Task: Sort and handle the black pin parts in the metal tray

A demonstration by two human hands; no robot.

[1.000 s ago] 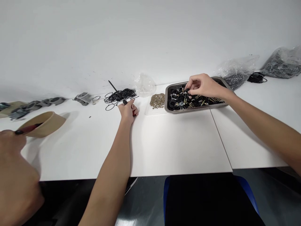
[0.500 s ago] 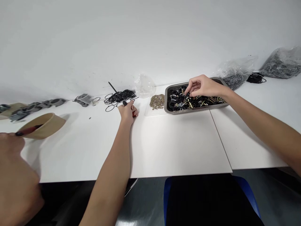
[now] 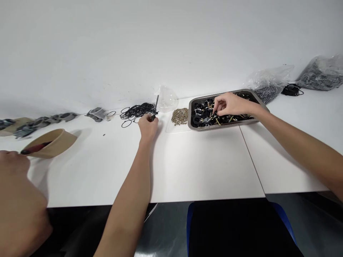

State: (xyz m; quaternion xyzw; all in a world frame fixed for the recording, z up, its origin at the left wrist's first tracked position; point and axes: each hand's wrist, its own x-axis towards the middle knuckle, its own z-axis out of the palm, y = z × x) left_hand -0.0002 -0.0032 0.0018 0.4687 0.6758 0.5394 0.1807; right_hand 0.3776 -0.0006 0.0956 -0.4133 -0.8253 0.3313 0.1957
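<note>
Left hand (image 3: 148,125) grips an upright black tool (image 3: 155,107) beside the rings (image 3: 135,111); right hand (image 3: 229,104) pinches parts in the far-right tray (image 3: 193,125).

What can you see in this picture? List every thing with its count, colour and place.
metal tray: one, silver, far right of centre, full of black and brass parts
brass pieces: small heap, left of tray
rubber rings: pile, black, far centre
clear bag: one, by wall
paper bowl: one, tan, left
grey parts: row, far left
plastic bags: two, far right
table: white
co-worker's hand: bottom left
left hand: holds thin black tool
right hand: picking in tray
</note>
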